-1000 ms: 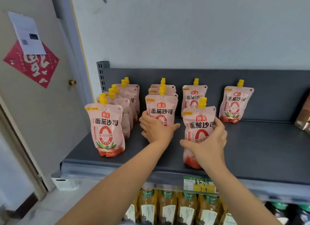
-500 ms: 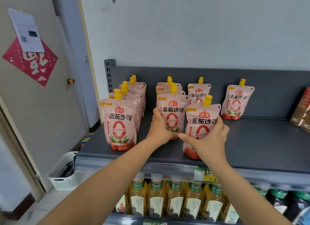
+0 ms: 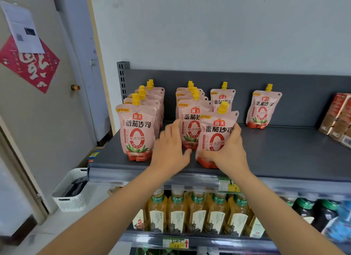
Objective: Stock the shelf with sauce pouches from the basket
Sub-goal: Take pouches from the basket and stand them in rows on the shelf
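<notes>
- Since the frame half a second back, the left hand has come off the side of the middle row's front pouch and now lies with fingers loosely spread, holding nothing, just left of that pouch; the right hand remains wrapped on its pouch.
- That pink, soft plastic sauce pouch with a yellow screw cap stands on the dark grey metal shelf near the front edge, leaning slightly left and overlapping the front of the middle row; the right hand's thumb and fingers are clamped round its lower half.
- Step in hand, as I judge it: seating and squaring this pouch at the head of a third row, in front of the lone pouch behind.
- Next move calls for righting it, letting go gently, then reaching down to the white slotted plastic basket on the floor at left.
</notes>
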